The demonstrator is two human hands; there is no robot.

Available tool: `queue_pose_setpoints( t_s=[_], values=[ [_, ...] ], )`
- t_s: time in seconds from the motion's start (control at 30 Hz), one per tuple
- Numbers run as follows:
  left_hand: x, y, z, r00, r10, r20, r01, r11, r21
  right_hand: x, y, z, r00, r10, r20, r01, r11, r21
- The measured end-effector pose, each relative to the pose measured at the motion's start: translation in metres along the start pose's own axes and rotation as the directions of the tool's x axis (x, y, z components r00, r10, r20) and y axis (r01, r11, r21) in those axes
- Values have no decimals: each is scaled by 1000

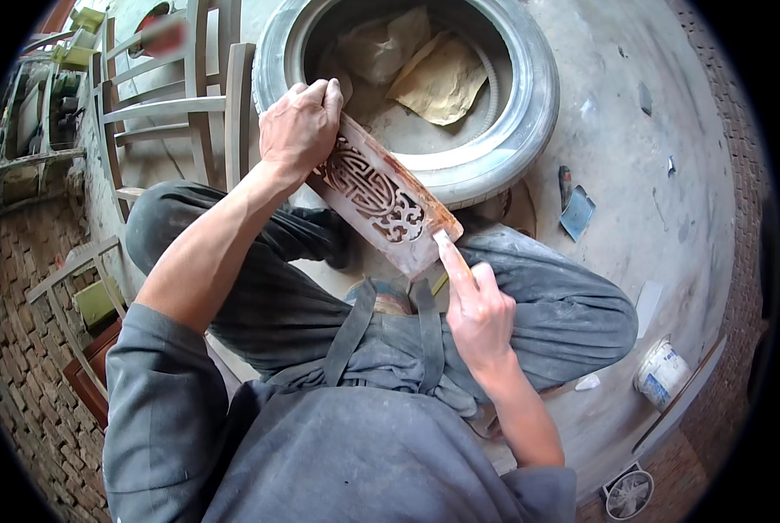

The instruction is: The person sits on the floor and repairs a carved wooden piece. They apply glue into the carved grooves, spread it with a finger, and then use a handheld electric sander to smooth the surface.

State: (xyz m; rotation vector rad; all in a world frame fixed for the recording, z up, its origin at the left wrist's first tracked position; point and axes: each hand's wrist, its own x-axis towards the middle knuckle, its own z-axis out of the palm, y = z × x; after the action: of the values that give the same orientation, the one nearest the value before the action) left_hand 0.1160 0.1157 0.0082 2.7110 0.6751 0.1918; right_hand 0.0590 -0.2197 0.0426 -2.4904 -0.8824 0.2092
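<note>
A carved wooden panel [361,204] with a pierced round design slants down to the right above my lap, pale with dust and reddish-brown along its upper edge. My left hand [301,129] is closed around its upper left end, its thumb hidden. In my right hand [481,318] is a slim tan tool [457,259] with a pale tip. That tip touches the panel at its lower right corner, beside the cutwork. What kind of tool it is cannot be made out.
A dusty tire [529,113] lies just beyond the panel, with crumpled brown paper [442,83] inside. Wooden chair frames [203,122] stand at the left. On the right are a blue abrasive sheet [577,213], a white tub [663,375] and a small fan [628,494].
</note>
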Motion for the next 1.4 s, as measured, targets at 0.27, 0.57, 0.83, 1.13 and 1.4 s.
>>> queue_pose_setpoints(
  t_s=[0.27, 0.57, 0.83, 1.13, 1.4],
  values=[
    [2, -1, 2, 997, 53, -59, -55, 998, -22, 7, 8, 2, 998, -50, -25, 50, 999, -20],
    [1, -1, 3, 997, 42, -58, -43, 999, -25, 7, 14, 1, 998, -65, -17, 65, 998, -16],
    [1, 1, 1, 999, 32, -27, -32, 999, -2, 10, 18, 3, 997, -80, -23, 79, 997, -4],
    [3, 0, 2, 999, 42, -19, -42, 999, -13, 18, 24, 1, 991, -128, -36, 128, 992, -3],
    [1, 2, 0, 999, 30, -16, -31, 999, -24, 21, 25, -5, 992, -125, -4, 125, 992, -12]
  ],
)
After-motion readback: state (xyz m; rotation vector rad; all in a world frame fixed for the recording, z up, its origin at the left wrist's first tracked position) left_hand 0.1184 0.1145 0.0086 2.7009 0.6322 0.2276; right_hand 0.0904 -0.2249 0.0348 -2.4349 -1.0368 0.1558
